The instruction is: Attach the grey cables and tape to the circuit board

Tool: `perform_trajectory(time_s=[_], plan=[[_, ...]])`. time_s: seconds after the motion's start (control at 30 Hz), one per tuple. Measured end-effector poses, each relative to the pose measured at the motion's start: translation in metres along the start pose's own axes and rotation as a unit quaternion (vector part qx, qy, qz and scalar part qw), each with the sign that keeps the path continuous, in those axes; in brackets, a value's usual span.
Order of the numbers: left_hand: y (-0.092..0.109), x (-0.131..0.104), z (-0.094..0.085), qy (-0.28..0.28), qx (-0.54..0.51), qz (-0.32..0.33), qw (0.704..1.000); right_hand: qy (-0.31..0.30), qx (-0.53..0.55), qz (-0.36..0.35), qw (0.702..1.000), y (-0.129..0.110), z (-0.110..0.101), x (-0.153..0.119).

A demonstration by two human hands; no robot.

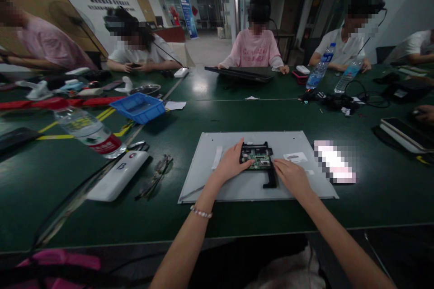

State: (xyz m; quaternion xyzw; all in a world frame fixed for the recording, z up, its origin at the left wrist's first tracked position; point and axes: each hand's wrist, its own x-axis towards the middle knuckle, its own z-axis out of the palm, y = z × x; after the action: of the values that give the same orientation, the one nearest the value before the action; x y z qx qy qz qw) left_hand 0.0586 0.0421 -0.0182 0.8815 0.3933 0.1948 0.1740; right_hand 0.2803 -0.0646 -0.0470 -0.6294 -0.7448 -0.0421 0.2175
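A green circuit board (259,161) in a black plastic frame (271,178) lies on a flat, pale grey panel (233,189) in front of me. My left hand (231,162) grips the board from its left side, thumb over the near edge and forefinger up along the frame. At the board's right edge, my right hand (291,175) has its fingers pinched together; whatever lies between its fingertips is too small or hidden to make out. White labels and a strip are stuck on the panel.
Left of the panel are a bundle of thin wires (156,176), a white power bank (118,176), a tilted water bottle (90,128) and a blue basket (139,108). A lit phone (334,162) lies to the right. Several people sit around the green table (190,119).
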Motion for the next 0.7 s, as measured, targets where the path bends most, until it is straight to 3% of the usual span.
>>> perform_trajectory(time_s=[0.37,0.57,0.7], plan=[[0.001,-0.002,0.0,0.005,0.003,-0.002,1.0,0.051,0.118,0.031,0.991,0.005,0.004,-0.002],[0.012,-0.003,-0.014,0.074,0.043,0.012,0.996,0.084,0.135,0.036,0.987,0.007,0.001,-0.005],[-0.002,0.001,-0.036,0.161,0.092,-0.018,0.982,0.106,0.135,0.024,0.985,0.005,-0.001,-0.005]])
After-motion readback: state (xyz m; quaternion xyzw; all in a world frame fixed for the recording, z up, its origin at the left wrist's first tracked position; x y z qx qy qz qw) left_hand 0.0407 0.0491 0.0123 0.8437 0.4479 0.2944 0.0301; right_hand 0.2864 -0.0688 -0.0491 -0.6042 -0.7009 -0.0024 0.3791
